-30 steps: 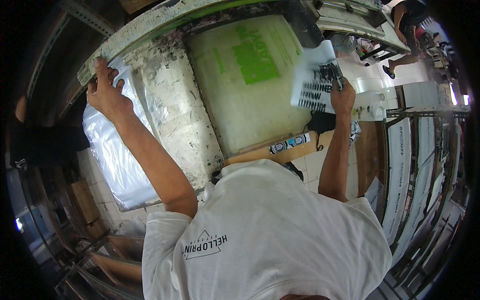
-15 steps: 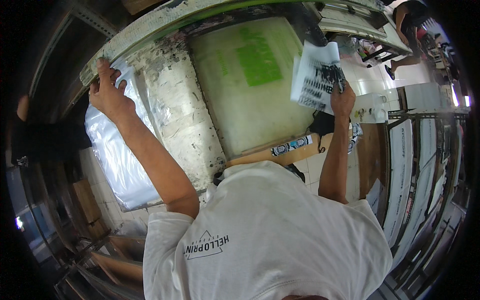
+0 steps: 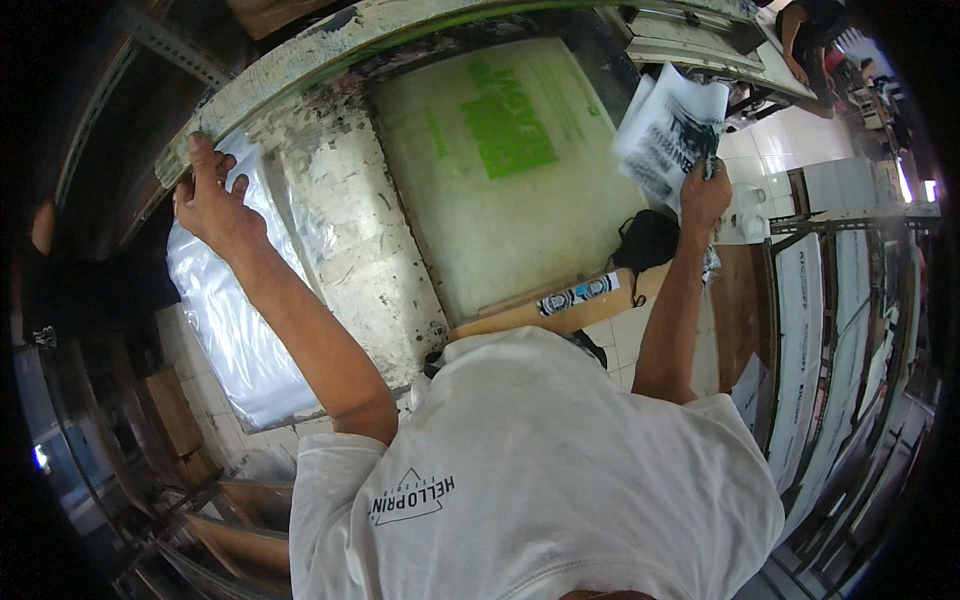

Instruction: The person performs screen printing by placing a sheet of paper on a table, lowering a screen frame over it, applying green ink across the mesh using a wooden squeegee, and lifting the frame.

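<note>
At the far left my left hand [image 3: 220,205] grips the end of a long, paint-stained frame bar [image 3: 290,80], its fingers curled at the edge. Below that hand lies a stack of clear plastic bags [image 3: 235,310] along the left side of a worn, spotted board [image 3: 345,200]. Out to the right, my right hand [image 3: 705,195] is closed on the lower corner of a folded white sheet with black print [image 3: 675,125], held up and blurred by motion. Between the hands lies a pale translucent panel [image 3: 520,220] bearing a green print [image 3: 500,125].
A black cloth-like item [image 3: 648,240] lies by the panel's near right corner. A wooden strip with a sticker [image 3: 580,293] runs along the near edge. Racks with upright white boards [image 3: 800,330] stand at right. Another person [image 3: 805,50] is at the far right.
My right hand has moved a little right with the printed sheet, which has tilted and uncovered the black item. The left hand stays at the bar. The far person's leg has shifted.
</note>
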Demonstrator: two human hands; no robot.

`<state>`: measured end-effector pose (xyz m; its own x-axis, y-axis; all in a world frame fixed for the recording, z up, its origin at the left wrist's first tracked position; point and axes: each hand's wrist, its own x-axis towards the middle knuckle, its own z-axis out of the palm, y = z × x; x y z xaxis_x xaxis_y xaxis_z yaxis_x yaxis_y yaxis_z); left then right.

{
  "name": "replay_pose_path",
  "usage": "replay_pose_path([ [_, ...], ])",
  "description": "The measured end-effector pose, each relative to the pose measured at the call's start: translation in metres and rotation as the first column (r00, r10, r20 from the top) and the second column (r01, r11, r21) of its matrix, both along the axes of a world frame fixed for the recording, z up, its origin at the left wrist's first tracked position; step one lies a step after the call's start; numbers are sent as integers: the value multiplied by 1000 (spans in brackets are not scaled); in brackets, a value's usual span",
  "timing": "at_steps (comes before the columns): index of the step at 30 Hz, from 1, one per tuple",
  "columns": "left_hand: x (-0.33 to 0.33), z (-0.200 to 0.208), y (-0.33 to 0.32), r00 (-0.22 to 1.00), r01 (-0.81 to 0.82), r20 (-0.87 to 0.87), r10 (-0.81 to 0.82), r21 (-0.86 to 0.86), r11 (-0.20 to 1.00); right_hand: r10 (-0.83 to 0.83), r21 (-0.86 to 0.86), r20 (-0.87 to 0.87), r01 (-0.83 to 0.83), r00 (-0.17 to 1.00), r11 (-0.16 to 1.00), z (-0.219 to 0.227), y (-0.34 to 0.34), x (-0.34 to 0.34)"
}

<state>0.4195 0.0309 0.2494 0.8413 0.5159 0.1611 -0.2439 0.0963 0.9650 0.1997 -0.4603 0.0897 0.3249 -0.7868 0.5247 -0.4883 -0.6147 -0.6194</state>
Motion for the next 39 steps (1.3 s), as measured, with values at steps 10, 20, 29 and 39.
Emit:
replay_pose_path([
  [10, 0, -3, 9, 1000, -11, 2, 11, -5, 1000, 850, 367, 64, -804, 523, 467, 13, 133, 31],
  [20, 1, 0, 3, 1000, 30, 9, -29, -8, 1000, 210, -98, -204, -233, 956, 967, -31, 34, 36],
  [29, -6, 1, 6, 1000, 9, -5, -9, 13, 1000, 134, 374, 135, -176, 982, 911, 20, 60, 43],
  [39, 0, -4, 7, 999, 34, 6, -34, -28, 999, 631, 371, -252, -529, 734, 763, -23, 61, 30],
])
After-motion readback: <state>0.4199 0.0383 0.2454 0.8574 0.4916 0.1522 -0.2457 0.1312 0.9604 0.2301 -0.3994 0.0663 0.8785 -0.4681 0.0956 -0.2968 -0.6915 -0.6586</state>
